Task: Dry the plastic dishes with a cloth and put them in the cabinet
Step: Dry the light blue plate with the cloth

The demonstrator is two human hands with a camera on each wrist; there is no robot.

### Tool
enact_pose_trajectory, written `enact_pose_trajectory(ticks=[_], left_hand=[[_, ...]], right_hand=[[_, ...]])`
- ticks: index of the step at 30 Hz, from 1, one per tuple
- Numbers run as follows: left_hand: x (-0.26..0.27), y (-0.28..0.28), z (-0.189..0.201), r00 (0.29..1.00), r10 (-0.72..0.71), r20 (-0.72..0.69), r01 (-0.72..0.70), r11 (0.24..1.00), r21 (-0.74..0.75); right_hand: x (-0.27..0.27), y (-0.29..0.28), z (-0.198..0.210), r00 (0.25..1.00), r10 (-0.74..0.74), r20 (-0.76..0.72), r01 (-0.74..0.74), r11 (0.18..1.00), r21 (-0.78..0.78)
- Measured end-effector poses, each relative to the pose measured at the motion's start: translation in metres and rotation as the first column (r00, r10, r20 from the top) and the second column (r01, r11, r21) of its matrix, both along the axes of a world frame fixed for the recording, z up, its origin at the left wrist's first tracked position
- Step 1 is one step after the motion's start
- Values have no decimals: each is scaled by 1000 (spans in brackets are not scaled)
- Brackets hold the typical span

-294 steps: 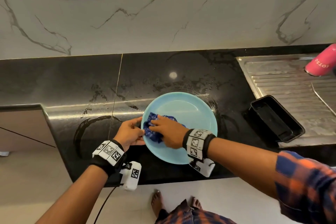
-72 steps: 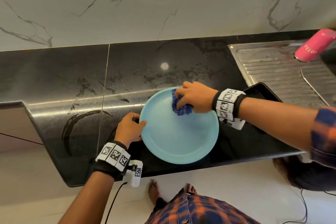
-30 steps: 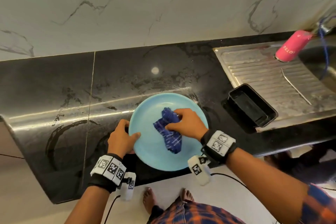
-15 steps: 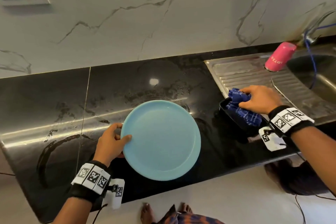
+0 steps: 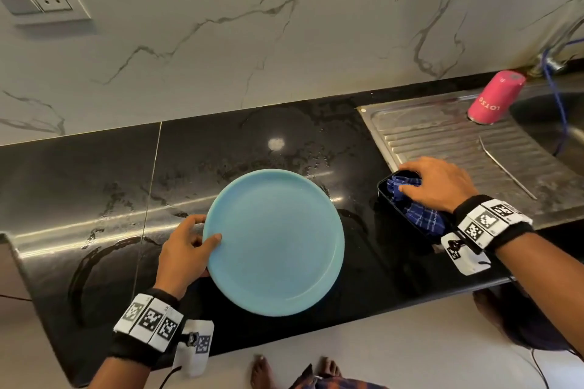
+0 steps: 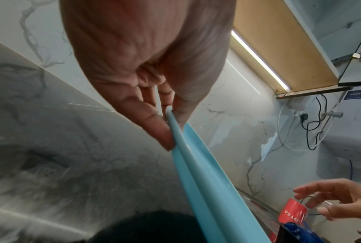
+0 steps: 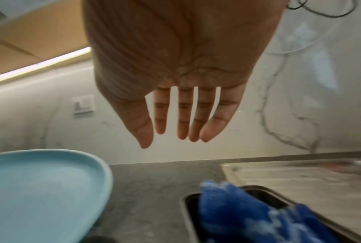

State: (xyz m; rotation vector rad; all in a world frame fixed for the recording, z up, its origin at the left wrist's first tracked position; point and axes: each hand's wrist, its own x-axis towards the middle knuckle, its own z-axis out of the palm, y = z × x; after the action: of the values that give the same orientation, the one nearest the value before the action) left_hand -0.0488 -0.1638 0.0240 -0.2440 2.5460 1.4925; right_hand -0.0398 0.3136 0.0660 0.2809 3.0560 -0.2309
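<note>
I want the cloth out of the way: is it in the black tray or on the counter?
In the tray: the blue cloth lies bunched inside the black tray, the right hand open above it.

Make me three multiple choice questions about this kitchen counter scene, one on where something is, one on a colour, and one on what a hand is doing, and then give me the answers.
1. Where does the blue cloth lie?
A. In the black tray
B. On the plate
C. In the sink basin

2. What colour is the plate?
A. White
B. Light blue
C. Pink

3. What is the left hand doing?
A. Hanging free
B. Wiping with the cloth
C. Gripping the plate's rim

Answers:
1. A, the cloth sits bunched in the tray beside the drainboard.
2. B, the head view shows it pale blue.
3. C, the thumb lies over the rim with fingers beneath, while the right hand is spread open.
</note>
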Motion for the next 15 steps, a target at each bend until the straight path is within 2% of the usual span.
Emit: enact_pose_trajectory(ticks=[2, 4, 6, 9, 12, 15], left_hand=[[2, 3, 10, 1000, 18, -14, -18, 999, 30], [3, 7, 24, 999, 47, -24, -45, 996, 75], [3, 9, 38, 996, 82, -35, -77, 990, 122], [1, 11, 61, 991, 131, -38, -121, 975, 188], [-4, 6, 83, 979, 202, -1, -194, 941, 276], [-8, -9, 102, 976, 217, 24, -215, 935, 283]], right_hand=[[1, -11, 12, 988, 140, -73, -148, 982, -117], [8, -30, 21, 938, 321, -130, -342, 918, -201], [18, -56, 26, 856, 500, -133, -517, 830, -210], [34, -96, 24, 706, 689, -163, -708, 686, -170], [40, -120, 19, 617, 749, -241, -784, 611, -110], [32, -128, 22, 594, 658, -462, -761, 647, -57]])
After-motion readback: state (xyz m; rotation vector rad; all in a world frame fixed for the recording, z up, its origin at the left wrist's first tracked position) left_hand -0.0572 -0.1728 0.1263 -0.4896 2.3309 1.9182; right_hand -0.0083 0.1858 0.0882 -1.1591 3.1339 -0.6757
